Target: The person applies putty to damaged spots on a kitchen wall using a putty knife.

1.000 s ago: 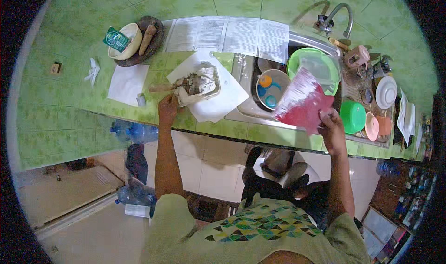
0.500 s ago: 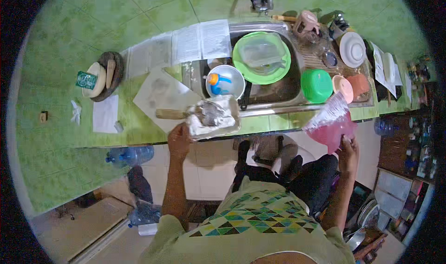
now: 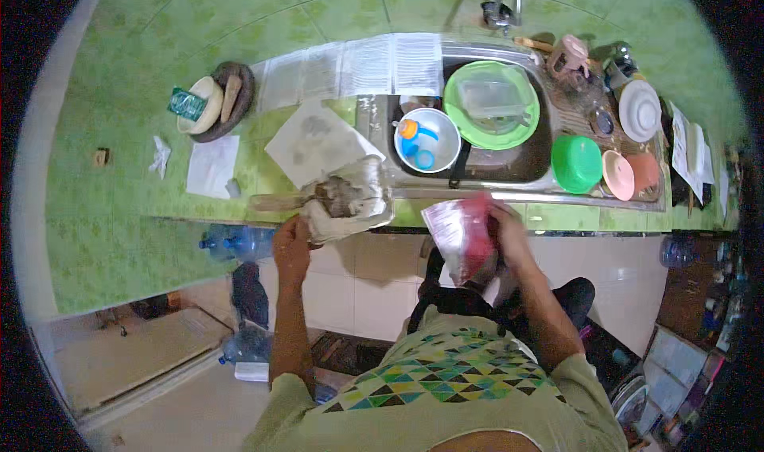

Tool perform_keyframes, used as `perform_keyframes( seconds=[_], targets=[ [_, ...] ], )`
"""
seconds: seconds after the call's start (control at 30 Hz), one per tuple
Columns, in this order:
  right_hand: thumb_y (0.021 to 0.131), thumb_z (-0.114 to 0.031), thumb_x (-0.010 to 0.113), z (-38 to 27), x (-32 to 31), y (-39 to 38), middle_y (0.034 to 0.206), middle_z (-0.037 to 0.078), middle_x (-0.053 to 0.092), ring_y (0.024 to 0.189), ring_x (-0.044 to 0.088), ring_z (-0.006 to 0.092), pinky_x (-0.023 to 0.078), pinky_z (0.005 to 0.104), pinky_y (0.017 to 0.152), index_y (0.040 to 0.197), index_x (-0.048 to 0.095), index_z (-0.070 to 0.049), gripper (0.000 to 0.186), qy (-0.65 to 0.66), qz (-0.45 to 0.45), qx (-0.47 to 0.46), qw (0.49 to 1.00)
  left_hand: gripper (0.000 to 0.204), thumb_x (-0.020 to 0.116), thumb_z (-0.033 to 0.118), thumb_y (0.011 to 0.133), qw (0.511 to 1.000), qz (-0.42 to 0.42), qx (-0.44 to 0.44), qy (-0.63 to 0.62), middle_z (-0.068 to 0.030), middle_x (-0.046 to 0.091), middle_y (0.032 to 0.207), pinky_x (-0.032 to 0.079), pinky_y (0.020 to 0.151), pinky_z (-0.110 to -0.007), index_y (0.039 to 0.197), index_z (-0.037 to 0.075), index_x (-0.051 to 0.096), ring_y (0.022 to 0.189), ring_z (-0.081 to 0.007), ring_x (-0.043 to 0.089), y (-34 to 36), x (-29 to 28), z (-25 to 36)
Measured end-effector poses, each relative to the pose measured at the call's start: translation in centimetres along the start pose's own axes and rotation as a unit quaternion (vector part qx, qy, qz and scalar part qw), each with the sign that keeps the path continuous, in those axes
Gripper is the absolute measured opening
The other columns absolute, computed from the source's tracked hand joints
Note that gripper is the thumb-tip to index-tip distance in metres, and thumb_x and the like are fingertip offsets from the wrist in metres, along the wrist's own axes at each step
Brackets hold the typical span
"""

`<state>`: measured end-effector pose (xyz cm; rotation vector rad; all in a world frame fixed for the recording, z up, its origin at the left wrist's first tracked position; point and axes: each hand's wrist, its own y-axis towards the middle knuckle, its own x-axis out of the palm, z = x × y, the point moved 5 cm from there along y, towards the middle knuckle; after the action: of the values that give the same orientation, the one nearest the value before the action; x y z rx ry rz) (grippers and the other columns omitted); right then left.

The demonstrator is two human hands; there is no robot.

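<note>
My left hand (image 3: 291,247) grips a shallow, rectangular container (image 3: 358,217) at the counter's front edge. It holds a whitish, lumpy substance, and a wooden handle (image 3: 269,202) sticks out over its left side. In my right hand (image 3: 506,239) is a crinkled pink-red and silver pouch (image 3: 460,234), tilted and blurred, held in front of the sink, to the right of the container. A smudged white sheet (image 3: 306,138) lies just behind the container.
The sink (image 3: 505,161) holds a green tub (image 3: 458,94) and white bowl (image 3: 430,138); dishes (image 3: 637,106) crowd the drainboard. A faucet (image 3: 500,14) stands behind. Left are a stone mortar (image 3: 231,122) and papers (image 3: 211,165). Water jugs (image 3: 251,241) sit below the counter.
The container has moved off the white sheet toward me, to the counter's front edge. My right hand has swung the pouch leftward, closer to the container. The view has shifted.
</note>
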<state>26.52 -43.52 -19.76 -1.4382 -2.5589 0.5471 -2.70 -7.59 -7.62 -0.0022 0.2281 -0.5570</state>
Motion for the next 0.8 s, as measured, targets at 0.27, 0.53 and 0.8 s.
perform_keyframes(
  seconds=[0.27, 0.53, 0.8],
  targets=[
    [0.093, -0.030, 0.049, -7.0, 20.3, 8.2, 0.098, 0.023, 0.069, 0.093, 0.065, 0.0398, 0.049, 0.0445, 0.086, 0.097, 0.071, -0.002, 0.036, -0.353, -0.048, -0.229, 0.906, 0.026, 0.055, 0.019, 0.100, 0.996, 0.083, 0.026, 0.006, 0.0046, 0.055, 0.075, 0.040, 0.058, -0.024, 0.090, -0.004, 0.063, 0.067, -0.0039, 0.046, -3.8, -11.1, -1.4],
    [0.089, -0.040, 0.054, -7.6, 25.3, 10.3, 0.091, 0.021, 0.070, 0.086, 0.066, 0.0418, 0.052, 0.0471, 0.079, 0.088, 0.071, -0.004, 0.040, -0.437, -0.124, -0.163, 0.876, 0.027, 0.058, 0.022, 0.097, 0.985, 0.133, -0.049, 0.093, 0.0011, 0.063, 0.081, 0.045, 0.067, -0.024, 0.096, -0.004, 0.067, 0.073, -0.0070, 0.054, -6.5, -14.6, -3.8],
    [0.089, -0.042, 0.057, -11.4, 25.2, 5.1, 0.092, 0.024, 0.069, 0.087, 0.066, 0.0404, 0.050, 0.0474, 0.080, 0.088, 0.070, 0.001, 0.045, -0.476, -0.172, -0.319, 0.802, 0.028, 0.057, 0.021, 0.098, 0.992, 0.116, -0.051, -0.002, -0.0024, 0.068, 0.088, 0.046, 0.068, -0.024, 0.103, -0.004, 0.068, 0.077, -0.0084, 0.058, -5.8, -13.2, -2.7]
  ],
)
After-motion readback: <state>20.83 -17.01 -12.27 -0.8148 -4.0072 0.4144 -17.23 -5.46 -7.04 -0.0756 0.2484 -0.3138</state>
